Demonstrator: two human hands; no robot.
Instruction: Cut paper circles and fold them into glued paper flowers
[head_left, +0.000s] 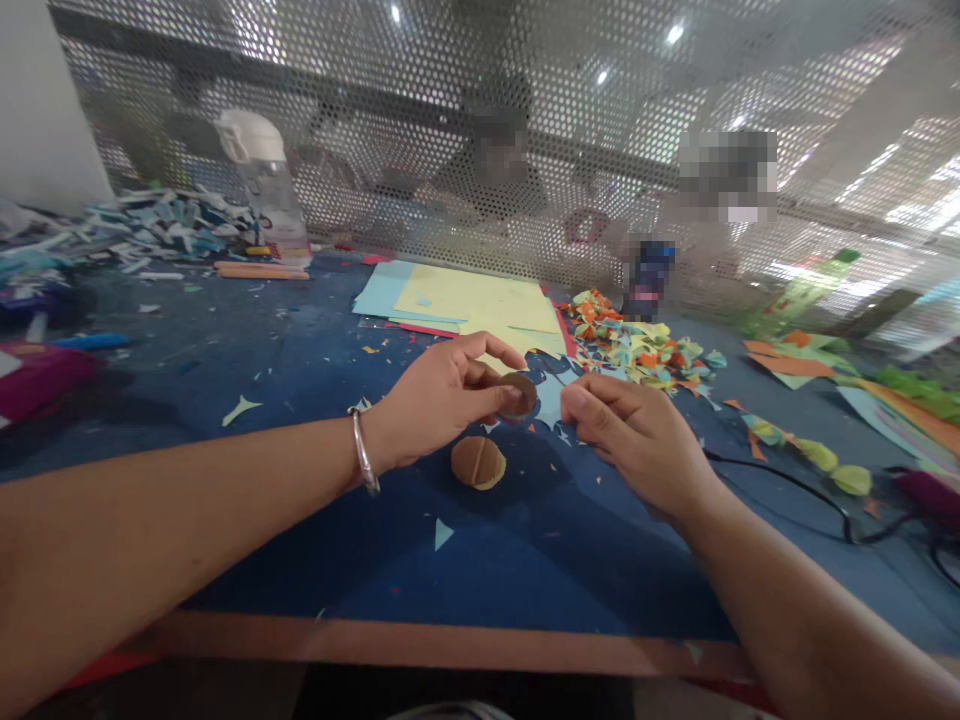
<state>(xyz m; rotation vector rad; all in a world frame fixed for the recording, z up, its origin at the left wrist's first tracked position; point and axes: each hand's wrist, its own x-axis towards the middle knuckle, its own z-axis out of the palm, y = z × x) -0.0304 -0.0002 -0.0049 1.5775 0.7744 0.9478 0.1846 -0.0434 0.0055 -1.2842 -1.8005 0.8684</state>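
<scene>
A small brown disc (520,397) is pinched between the thumb and fingers of my left hand (442,400), above the middle of the table. Just to its right, my right hand (626,430) is closed, thumb against forefinger; whatever it grips is too small to make out. Below my left hand a second brown round piece (478,462) lies flat, with a pale yellow edge and a line across it. Under and between the hands is a light blue paper scrap (553,398). A silver bangle (363,450) circles my left wrist.
Yellow and blue paper sheets (472,295) lie behind my hands. A heap of orange and yellow paper pieces (637,345) is at the right, near a black cable (802,490). A clear bottle (266,190) stands at back left before a perforated metal screen (360,90); people sit beyond.
</scene>
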